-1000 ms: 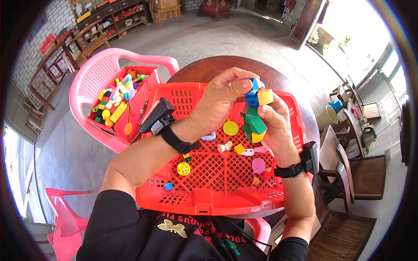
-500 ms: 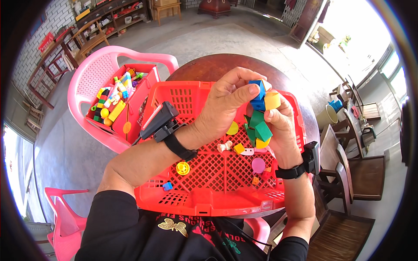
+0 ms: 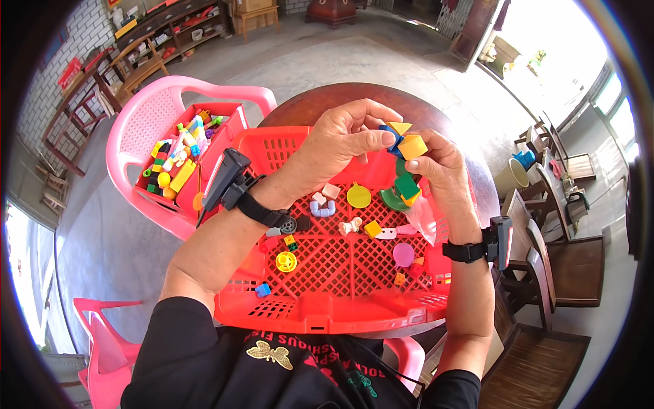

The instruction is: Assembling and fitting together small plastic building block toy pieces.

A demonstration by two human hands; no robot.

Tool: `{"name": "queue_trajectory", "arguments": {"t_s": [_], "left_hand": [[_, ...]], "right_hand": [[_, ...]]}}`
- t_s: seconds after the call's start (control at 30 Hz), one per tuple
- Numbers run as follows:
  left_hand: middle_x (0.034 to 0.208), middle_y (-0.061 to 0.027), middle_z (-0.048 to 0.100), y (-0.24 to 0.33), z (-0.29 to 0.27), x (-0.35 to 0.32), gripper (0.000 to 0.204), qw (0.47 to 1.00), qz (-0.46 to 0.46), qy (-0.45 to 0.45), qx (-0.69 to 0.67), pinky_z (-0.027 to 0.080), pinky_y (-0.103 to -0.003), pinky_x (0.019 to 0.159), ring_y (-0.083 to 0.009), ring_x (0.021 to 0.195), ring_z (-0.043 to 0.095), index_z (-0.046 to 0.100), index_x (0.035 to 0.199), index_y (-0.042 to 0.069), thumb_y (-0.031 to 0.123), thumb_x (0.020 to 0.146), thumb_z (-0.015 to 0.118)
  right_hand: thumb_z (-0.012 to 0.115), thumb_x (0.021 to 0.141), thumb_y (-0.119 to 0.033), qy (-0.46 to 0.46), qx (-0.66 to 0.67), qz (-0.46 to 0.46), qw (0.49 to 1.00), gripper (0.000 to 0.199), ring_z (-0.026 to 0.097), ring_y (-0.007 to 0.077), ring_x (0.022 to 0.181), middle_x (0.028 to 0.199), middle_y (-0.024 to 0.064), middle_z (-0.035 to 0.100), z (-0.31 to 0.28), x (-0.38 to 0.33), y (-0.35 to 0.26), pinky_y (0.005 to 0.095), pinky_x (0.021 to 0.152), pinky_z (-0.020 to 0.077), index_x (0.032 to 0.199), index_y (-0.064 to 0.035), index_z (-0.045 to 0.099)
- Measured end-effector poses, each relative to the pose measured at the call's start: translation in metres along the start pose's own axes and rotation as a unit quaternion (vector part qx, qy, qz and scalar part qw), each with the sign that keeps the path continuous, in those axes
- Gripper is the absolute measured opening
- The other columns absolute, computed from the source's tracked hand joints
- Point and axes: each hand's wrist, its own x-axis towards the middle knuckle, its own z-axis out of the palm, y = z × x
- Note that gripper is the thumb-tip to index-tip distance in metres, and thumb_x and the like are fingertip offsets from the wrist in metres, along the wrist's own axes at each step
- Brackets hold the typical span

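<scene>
Both my hands are raised over a red plastic crate [image 3: 327, 310] on a round dark wooden table [image 3: 320, 102]. My right hand [image 3: 443, 170] grips a stack of joined toy blocks [image 3: 407, 170] with green, yellow and blue parts. My left hand [image 3: 340, 146] pinches a small blue and yellow piece [image 3: 394, 133] at the top of that stack. Each wrist carries a black strap-mounted device. Loose pieces lie on the crate's floor: a yellow disc [image 3: 358, 196], a yellow wheel [image 3: 286, 262], a pink disc [image 3: 403, 255], a small blue block [image 3: 263, 290].
To my left a pink plastic chair [image 3: 146, 126] holds a red bin [image 3: 221, 136] full of several colourful toy pieces. Another pink chair [image 3: 102, 337] stands at lower left. Wooden chairs [image 3: 558, 252] are on the right, wooden shelving at the far back left.
The block stack has tipped more upright and risen a little. My left hand's fingers have shifted to pinch the small piece at its top.
</scene>
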Motion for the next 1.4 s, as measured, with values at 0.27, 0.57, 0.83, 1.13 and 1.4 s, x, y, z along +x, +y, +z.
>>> {"name": "queue_trajectory", "arguments": {"t_s": [0.27, 0.57, 0.83, 1.13, 1.4], "left_hand": [[0.087, 0.0011, 0.060, 0.003, -0.005, -0.003, 0.029, 0.998, -0.028, 0.016, 0.061, 0.044, -0.019, 0.062, -0.0039, 0.072, 0.052, 0.060, 0.106, 0.004, 0.025, 0.087, 0.065], [0.076, 0.0011, 0.059, 0.001, -0.002, -0.006, 0.031, 0.993, -0.024, 0.024, 0.116, 0.044, -0.020, 0.057, -0.0040, 0.063, 0.052, 0.059, 0.101, 0.001, 0.026, 0.085, 0.068], [0.078, -0.0013, 0.062, 0.005, -0.001, -0.005, 0.024, 0.985, -0.020, 0.031, 0.168, 0.045, -0.021, 0.057, -0.0054, 0.062, 0.054, 0.059, 0.100, 0.000, 0.017, 0.085, 0.067], [0.083, -0.0024, 0.064, -0.002, -0.002, -0.003, 0.022, 0.993, -0.055, 0.024, 0.099, 0.049, -0.021, 0.061, -0.0063, 0.066, 0.058, 0.058, 0.102, 0.000, 0.016, 0.088, 0.063], [0.088, -0.0037, 0.064, 0.003, -0.007, -0.002, 0.024, 0.975, 0.031, -0.009, 0.218, 0.050, -0.024, 0.072, -0.0089, 0.079, 0.060, 0.057, 0.104, 0.000, 0.014, 0.087, 0.064]], "right_hand": [[0.066, 0.078, 0.001, 0.012, -0.117, -0.032, 0.993, 0.032, 0.059, 0.0068, 0.078, 0.089, 0.0025, 0.063, 0.004, 0.001, -0.006, 0.0202, 0.070, 0.0486, 0.109, 0.0006, 0.060], [0.063, 0.077, 0.005, -0.001, -0.097, -0.023, 0.995, 0.036, 0.058, 0.0073, 0.084, 0.095, 0.0025, 0.062, 0.002, -0.001, -0.008, 0.0213, 0.072, 0.0485, 0.113, 0.0006, 0.058], [0.062, 0.073, 0.008, 0.006, -0.173, -0.076, 0.982, 0.037, 0.057, 0.0083, 0.083, 0.091, 0.0023, 0.061, 0.003, -0.001, -0.005, 0.0220, 0.073, 0.0484, 0.109, 0.0013, 0.059], [0.064, 0.069, 0.007, 0.017, -0.252, -0.078, 0.964, 0.033, 0.057, 0.0109, 0.075, 0.084, 0.0038, 0.059, 0.002, 0.000, -0.014, 0.0233, 0.067, 0.0471, 0.101, 0.0013, 0.062], [0.066, 0.064, 0.003, 0.028, -0.364, -0.141, 0.920, 0.031, 0.060, 0.0173, 0.074, 0.081, 0.0076, 0.060, 0.007, -0.003, -0.024, 0.0275, 0.067, 0.0481, 0.094, -0.0007, 0.063]]}}
